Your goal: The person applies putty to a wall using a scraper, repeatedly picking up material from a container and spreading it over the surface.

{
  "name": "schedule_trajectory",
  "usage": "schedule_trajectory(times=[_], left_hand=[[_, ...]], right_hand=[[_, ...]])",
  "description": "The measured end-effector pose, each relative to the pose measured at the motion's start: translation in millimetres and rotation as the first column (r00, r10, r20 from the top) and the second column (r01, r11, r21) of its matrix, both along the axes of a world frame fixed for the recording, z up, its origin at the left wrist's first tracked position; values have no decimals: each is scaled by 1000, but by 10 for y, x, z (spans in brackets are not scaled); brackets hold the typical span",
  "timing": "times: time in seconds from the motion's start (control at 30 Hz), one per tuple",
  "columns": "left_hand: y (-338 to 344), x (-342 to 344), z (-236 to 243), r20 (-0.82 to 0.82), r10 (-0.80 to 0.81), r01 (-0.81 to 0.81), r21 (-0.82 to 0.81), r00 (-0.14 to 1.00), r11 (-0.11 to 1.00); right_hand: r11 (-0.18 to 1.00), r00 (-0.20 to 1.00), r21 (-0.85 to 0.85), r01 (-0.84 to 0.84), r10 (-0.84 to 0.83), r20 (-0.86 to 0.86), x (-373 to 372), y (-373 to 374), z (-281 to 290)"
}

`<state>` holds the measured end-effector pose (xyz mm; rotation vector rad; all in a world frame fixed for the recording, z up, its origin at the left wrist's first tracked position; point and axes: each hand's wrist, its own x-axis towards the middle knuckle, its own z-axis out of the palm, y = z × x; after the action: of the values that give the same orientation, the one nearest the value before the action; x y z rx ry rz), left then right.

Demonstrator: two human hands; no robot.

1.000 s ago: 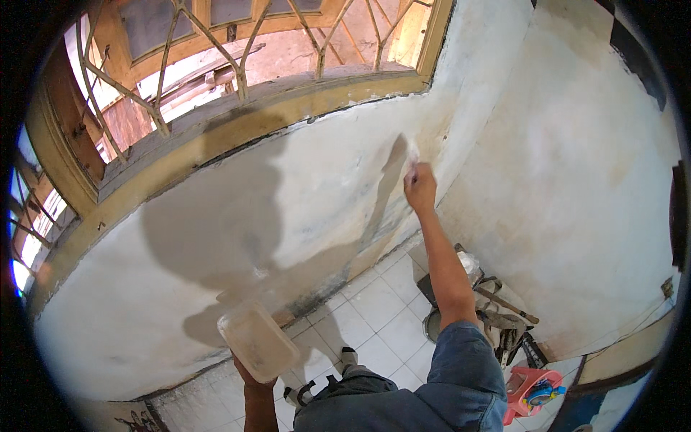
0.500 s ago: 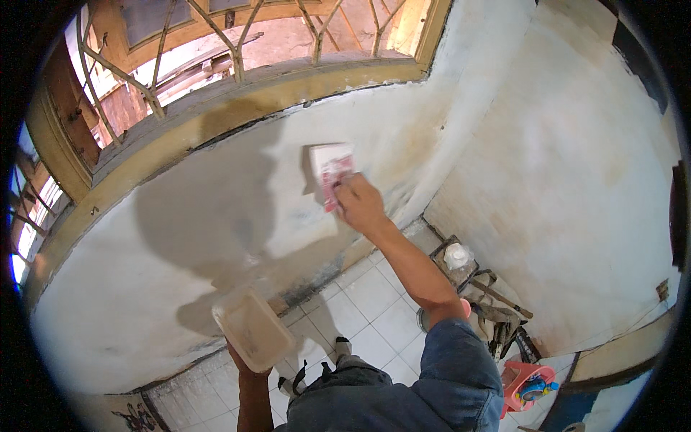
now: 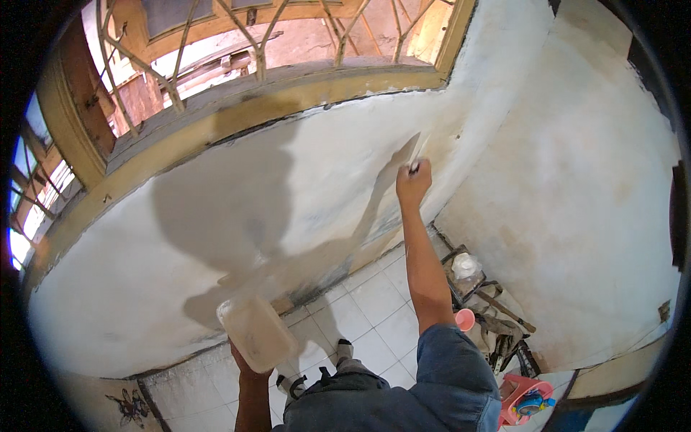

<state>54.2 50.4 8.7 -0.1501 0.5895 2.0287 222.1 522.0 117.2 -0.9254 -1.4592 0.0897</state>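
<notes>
With my right arm stretched out, my right hand (image 3: 414, 187) grips a thin, flat putty spreader (image 3: 417, 149). Seen nearly edge-on, the spreader is at the white wall (image 3: 345, 162) near the window's lower right corner; whether its edge touches the wall I cannot tell. A beige rectangular plastic tub (image 3: 258, 335) is held low by my left hand (image 3: 248, 367). Pale smears show inside the tub, and it hides most of my left fingers.
A wooden window frame (image 3: 288, 104) with metal bars runs above the wall. White floor tiles (image 3: 378, 299) lie below. By the right wall are a white bundle (image 3: 466, 266), a pink cup (image 3: 465, 320), dark tools and cloth (image 3: 500, 324), and a pink basket (image 3: 515, 399).
My right hand has moved right along the wall with the spreader, which has turned from showing its red-and-white face to nearly edge-on. The tub stays at about the same place.
</notes>
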Motion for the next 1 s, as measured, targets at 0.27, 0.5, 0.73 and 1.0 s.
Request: schedule_trajectory(times=[0.27,0.5,0.73,1.0], left_hand=[[-117,-100,21,-8,-3,3,22,1000,1000],[-437,-360,-43,4,-24,24,70,1000,997],[-775,-562,-70,19,-13,11,91,1000,996],[-954,-703,33,1,0,0,88,1000,996]], right_hand=[[905,892,114,-410,372,255,-1020,-1579,369],[960,950,-81,-270,252,-183,-830,-1458,613],[946,962,174,-272,267,55,-1538,-1775,337],[683,706,-211,-699,611,-359,-2279,-3530,651]])
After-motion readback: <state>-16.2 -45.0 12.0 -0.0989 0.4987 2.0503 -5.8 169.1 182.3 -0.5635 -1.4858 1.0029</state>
